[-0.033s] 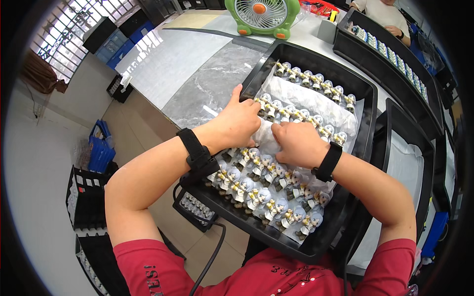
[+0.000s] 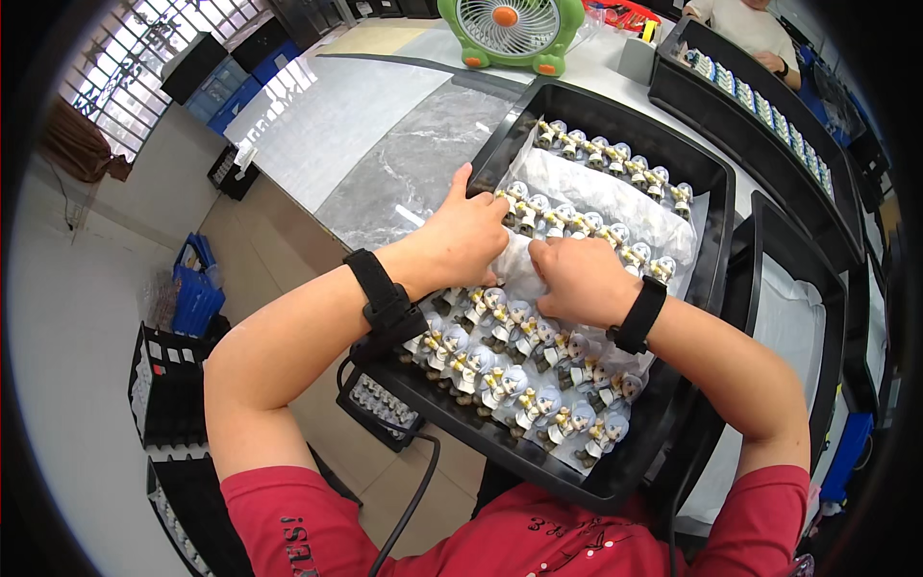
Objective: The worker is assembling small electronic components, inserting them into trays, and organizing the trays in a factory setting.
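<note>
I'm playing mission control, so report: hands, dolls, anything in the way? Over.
Left hand, right hand: both at the white paper. Dolls: in rows, inside black tray. Hands hide some paper. Over.

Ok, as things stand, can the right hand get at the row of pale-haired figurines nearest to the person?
Likely yes: the right hand could leave the white sheet and pass one figurine row; the nearest row lies uncovered.

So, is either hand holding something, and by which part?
Left hand and right hand are at the crinkled white papery sheet; whether they pinch it, and where, cannot be told.
</note>
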